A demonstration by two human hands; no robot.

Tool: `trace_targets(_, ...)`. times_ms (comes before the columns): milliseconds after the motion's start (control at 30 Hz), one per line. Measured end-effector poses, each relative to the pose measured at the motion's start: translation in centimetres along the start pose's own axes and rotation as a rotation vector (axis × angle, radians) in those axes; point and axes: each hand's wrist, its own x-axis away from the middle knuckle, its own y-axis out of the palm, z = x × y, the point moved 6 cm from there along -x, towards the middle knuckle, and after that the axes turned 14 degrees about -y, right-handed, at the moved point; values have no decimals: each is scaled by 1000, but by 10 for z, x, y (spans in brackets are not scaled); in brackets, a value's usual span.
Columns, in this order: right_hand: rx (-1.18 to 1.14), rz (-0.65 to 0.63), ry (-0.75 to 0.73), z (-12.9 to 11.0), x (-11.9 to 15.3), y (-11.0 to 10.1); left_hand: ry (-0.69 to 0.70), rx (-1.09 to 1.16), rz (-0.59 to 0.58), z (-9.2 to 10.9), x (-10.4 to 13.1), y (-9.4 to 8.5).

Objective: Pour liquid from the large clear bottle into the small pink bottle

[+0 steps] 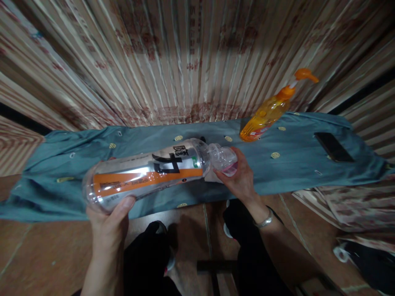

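My left hand (109, 220) is wrapped round the base end of a large plastic bottle (148, 170) with a silver and orange label. The bottle lies tilted almost level in the air, its neck toward the right. In my right hand (242, 176) is a small clear plastic container (226, 160) with something pink at its lower side. The container meets the large bottle's mouth; whether one sits inside the other I cannot tell. A pale piece (212, 176) shows below the mouth, its kind unclear.
An orange pump bottle (265, 117) stands behind my right hand. A dark phone (333, 146) lies farther right on the blue-green cloth (296, 172) covering the narrow table. Patterned curtains (197, 61) hang behind, and a dark bag-like item (367, 263) rests on the floor at right.
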Motion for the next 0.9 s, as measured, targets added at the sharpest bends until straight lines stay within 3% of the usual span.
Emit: trace_targets(900, -2, -5, 30, 5, 0, -2, -95, 29, 40, -9, -2, -3)
